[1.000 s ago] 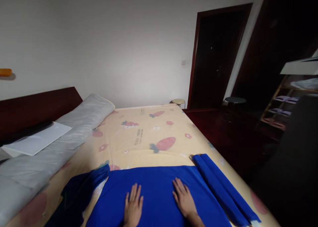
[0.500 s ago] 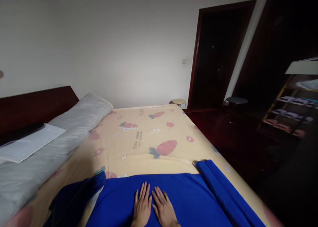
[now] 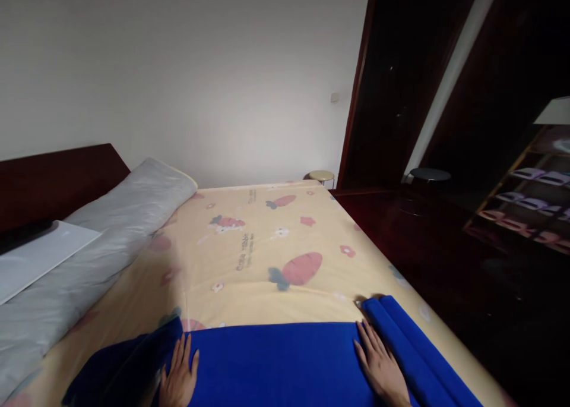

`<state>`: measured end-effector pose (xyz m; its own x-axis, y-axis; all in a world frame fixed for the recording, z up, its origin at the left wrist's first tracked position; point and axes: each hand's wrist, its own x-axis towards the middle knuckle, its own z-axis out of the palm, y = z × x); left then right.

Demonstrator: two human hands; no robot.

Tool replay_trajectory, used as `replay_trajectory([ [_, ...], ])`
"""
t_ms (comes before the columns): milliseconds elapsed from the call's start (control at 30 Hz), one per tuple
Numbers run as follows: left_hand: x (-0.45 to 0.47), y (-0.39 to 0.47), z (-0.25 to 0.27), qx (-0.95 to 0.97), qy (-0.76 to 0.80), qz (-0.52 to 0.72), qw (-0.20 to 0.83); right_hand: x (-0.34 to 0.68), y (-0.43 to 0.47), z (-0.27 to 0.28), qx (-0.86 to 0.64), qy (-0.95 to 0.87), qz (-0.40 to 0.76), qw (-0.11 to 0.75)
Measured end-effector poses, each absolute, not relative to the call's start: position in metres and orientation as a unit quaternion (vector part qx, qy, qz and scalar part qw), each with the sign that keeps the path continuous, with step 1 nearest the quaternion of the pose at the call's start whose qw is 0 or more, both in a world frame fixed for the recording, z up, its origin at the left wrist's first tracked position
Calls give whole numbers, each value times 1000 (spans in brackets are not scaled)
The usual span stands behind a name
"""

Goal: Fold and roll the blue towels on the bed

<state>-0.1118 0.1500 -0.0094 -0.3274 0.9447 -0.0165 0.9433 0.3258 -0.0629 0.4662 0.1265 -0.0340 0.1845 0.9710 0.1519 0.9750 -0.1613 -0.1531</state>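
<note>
A blue garment (image 3: 278, 359) lies spread on the bed at the bottom of the view, its kind not fully shown. My left hand (image 3: 179, 371) rests flat near its left edge, fingers stretched out. Beside that hand, a dark blue bunched part (image 3: 120, 359) sticks out to the left. My right hand (image 3: 380, 362) lies flat near the right side, fingers extended. It is next to a long blue part (image 3: 414, 341) that runs down in parallel folds toward the lower right. Neither hand grasps anything.
The bed (image 3: 258, 300) has a yellow sheet with carrot prints. To the left are a grey quilt (image 3: 120, 217), a white flat board (image 3: 57, 246) and a dark headboard (image 3: 57, 169). Two stools, one beige (image 3: 321, 175), one dark (image 3: 430, 174), and a shoe rack (image 3: 507, 184) stand beyond.
My hands have slid apart over the blue fabric from the middle, the left toward the left edge, the right toward the folded part. The fabric between them looks smoother. The view has shifted slightly.
</note>
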Motion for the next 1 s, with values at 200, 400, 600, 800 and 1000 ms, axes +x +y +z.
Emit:
replay_trajectory([
  [200, -146, 155, 8, -603, -789, 13, -121, 471, 129, -38, -750, -647, 24, 132],
  [400, -173, 165, 15, -573, -810, 19, -122, 486, 122, -56, -757, -628, 67, 167],
  [600, -129, 169, 11, -600, -799, -45, 3, 495, 132, -65, -747, -631, 84, 193],
  [800, -132, 193, 26, -480, -871, -62, -82, 502, 139, -64, -744, -637, 85, 185],
  [1000, -152, 224, 32, -449, -882, -70, -126, 498, 144, -68, -749, -637, 78, 164],
])
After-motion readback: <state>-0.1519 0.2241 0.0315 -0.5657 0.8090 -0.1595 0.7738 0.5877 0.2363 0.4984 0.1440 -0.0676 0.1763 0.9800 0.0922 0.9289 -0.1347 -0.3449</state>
